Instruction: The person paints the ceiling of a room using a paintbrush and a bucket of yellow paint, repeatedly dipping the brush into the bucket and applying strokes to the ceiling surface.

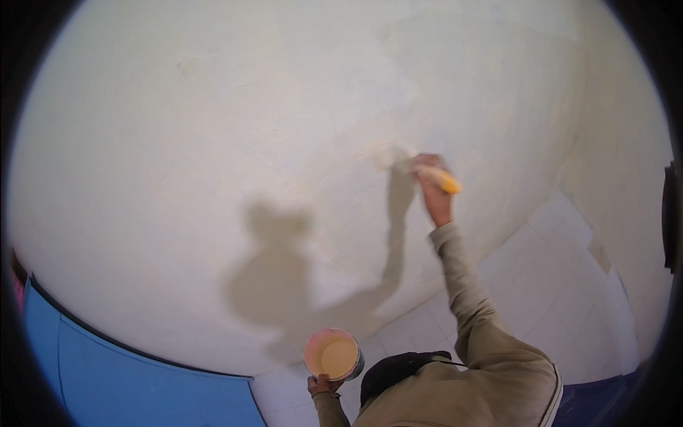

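My right hand (432, 188), slightly blurred, is closed on a paintbrush with a yellow handle (448, 182), raised against the pale wall (178, 142) beside a cream streak (377, 153). The brush's bristles are blurred and hard to make out. Low in the view, my left hand (320, 383) grips a small round bucket (313, 345) by its side and rim; cream-coloured paint shows inside it. A dark shadow of my head and arm falls on the wall.
A blue panel-like surface (142, 384) with a dark edge fills the lower left. Pale floor tiles (519, 285) lie below the wall, which meets another wall (619, 178) at the right. A dark object (669, 217) is at the right rim, a dark blue surface (597, 398) at lower right.
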{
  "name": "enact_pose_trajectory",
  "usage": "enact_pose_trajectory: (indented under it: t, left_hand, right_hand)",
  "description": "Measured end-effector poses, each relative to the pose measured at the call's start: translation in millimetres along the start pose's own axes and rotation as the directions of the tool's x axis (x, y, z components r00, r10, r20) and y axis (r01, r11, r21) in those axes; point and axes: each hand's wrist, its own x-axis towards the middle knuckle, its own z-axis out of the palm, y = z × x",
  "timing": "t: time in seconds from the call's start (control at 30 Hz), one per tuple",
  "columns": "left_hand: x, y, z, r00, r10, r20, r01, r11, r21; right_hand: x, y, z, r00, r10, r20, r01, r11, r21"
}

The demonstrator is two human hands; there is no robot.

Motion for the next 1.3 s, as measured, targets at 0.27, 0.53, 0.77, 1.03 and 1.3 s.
enact_pose_trajectory:
  t: [0.27, 0.53, 0.77, 1.03, 1.3]
  left_hand:
    - [-78, 23, 34, 0.999, 0.025, 0.045, -0.025, 1.000, 0.009]
    - [-204, 3, 57, 0.997, 0.039, 0.062, -0.044, 0.996, 0.072]
    - [-325, -25, 91, 0.997, 0.046, 0.063, -0.050, 0.997, 0.057]
    - [-498, -104, 149, 0.995, 0.064, 0.075, -0.072, 0.991, 0.117]
    - [-661, -109, 272, 0.991, 0.010, 0.133, -0.014, 0.999, 0.030]
  right_hand:
    - [47, -74, -39, 0.878, -0.477, -0.029, 0.369, 0.716, -0.592]
    - [54, -229, -8, 0.900, -0.223, 0.374, 0.255, 0.966, -0.037]
    - [240, -284, -251, 0.982, -0.144, -0.124, 0.123, 0.979, -0.164]
    - [309, -357, -384, 0.854, -0.513, 0.090, 0.358, 0.453, -0.817]
    - [389, -485, -472, 0.965, -0.146, 0.216, 0.153, 0.988, -0.015]
